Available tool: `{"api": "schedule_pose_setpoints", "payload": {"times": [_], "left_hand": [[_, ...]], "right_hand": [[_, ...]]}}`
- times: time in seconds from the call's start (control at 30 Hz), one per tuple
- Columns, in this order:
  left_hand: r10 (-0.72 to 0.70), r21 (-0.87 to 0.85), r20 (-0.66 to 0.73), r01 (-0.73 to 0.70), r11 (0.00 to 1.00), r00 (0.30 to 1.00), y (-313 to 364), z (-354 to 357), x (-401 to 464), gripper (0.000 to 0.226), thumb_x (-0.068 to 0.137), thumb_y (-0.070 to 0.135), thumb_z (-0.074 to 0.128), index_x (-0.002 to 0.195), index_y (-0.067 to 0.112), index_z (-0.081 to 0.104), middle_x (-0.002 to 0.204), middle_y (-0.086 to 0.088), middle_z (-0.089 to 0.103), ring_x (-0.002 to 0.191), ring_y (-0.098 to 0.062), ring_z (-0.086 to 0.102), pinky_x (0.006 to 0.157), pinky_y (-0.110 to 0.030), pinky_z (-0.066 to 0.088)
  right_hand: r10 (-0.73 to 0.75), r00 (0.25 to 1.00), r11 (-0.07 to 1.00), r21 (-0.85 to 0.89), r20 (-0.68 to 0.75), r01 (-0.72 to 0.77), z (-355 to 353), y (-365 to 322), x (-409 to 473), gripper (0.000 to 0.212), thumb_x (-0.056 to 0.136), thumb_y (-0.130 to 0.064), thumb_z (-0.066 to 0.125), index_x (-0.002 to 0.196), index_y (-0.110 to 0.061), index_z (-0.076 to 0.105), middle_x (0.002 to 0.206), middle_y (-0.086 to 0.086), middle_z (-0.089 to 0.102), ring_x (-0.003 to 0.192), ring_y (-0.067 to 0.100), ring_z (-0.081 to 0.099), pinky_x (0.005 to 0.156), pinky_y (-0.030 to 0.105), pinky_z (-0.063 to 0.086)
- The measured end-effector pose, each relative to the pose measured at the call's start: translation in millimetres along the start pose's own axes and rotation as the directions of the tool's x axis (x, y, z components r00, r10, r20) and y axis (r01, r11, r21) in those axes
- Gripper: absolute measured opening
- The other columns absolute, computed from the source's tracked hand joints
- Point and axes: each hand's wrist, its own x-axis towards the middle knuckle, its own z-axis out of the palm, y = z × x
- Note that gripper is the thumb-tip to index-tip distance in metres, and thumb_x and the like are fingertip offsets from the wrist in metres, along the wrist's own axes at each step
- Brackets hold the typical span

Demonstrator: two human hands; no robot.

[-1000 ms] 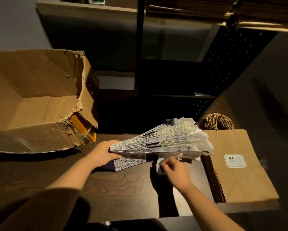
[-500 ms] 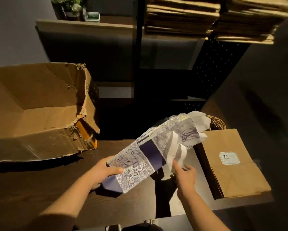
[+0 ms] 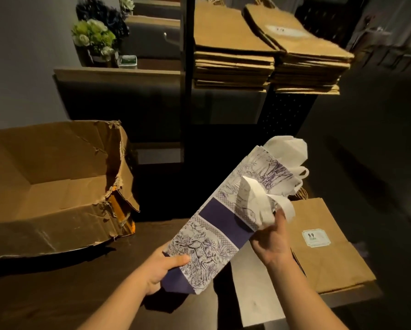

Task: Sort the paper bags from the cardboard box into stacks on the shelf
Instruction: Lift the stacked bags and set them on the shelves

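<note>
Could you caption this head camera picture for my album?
Two hands lift patterned bags toward shelf stacks.

One camera only, worn on the person's head, looking forward and down from close above the dark table (image 3: 57, 294). The shelf (image 3: 118, 71) sits toward twelve o'clock, the cardboard box (image 3: 52, 186) at nine. Wide-angle lens, edges bowed; no second view.

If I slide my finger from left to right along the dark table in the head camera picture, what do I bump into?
Torn cardboard box → left hand → blue-and-white patterned bags → right hand → brown paper bag with a 9.9 sticker.
</note>
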Motion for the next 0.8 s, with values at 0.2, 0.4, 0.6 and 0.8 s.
{"api": "schedule_pose_setpoints", "payload": {"times": [0.2, 0.4, 0.6, 0.8], "left_hand": [[0.05, -0.188, -0.049, -0.059, 0.98, 0.998, 11, 39, -4, 0.07, 0.05, 0.015, 0.092, 0.114, 0.005, 0.065, 0.105, -0.018, 0.072, 0.098, -0.036, 0.069, 0.092, -0.049, 0.05], [0.144, -0.3, -0.148, -0.184, 0.936, 0.978, 40, 79, 7, 0.039, 0.071, 0.009, 0.072, 0.109, 0.014, 0.067, 0.1, -0.007, 0.075, 0.094, -0.026, 0.07, 0.079, -0.038, 0.056], [0.143, -0.316, -0.259, -0.224, 0.922, 0.955, 81, 116, 32, 0.024, 0.083, 0.008, 0.072, 0.107, 0.009, 0.068, 0.099, -0.011, 0.075, 0.09, -0.03, 0.071, 0.08, -0.043, 0.057], [0.036, -0.323, -0.344, -0.155, 0.934, 0.938, 94, 132, 52, 0.054, 0.077, 0.024, 0.081, 0.114, -0.007, 0.057, 0.103, -0.024, 0.067, 0.083, -0.037, 0.069, 0.063, -0.041, 0.058]], "right_hand": [[-0.255, 0.952, 0.857, -0.416, 0.169, 0.303, 49, -35, 13, 0.043, 0.085, 0.005, 0.063, 0.127, -0.006, 0.059, 0.118, 0.018, 0.067, 0.106, 0.033, 0.066, 0.084, 0.04, 0.057], [-0.047, 0.982, 0.939, -0.326, 0.184, 0.106, 79, -53, 10, 0.032, 0.086, -0.04, 0.062, 0.1, -0.013, 0.073, 0.098, 0.015, 0.072, 0.094, 0.028, 0.069, 0.082, 0.04, 0.054], [-0.009, 0.967, 0.84, -0.523, 0.255, 0.146, 65, -33, 9, 0.037, 0.084, -0.024, 0.068, 0.119, -0.015, 0.061, 0.112, 0.009, 0.07, 0.101, 0.026, 0.065, 0.085, 0.045, 0.056], [-0.038, 0.976, 0.743, -0.647, 0.216, 0.172, 59, -29, 9, 0.024, 0.095, -0.018, 0.057, 0.119, -0.019, 0.058, 0.095, 0.0, 0.067, 0.081, 0.014, 0.064, 0.067, 0.032, 0.053]]}}
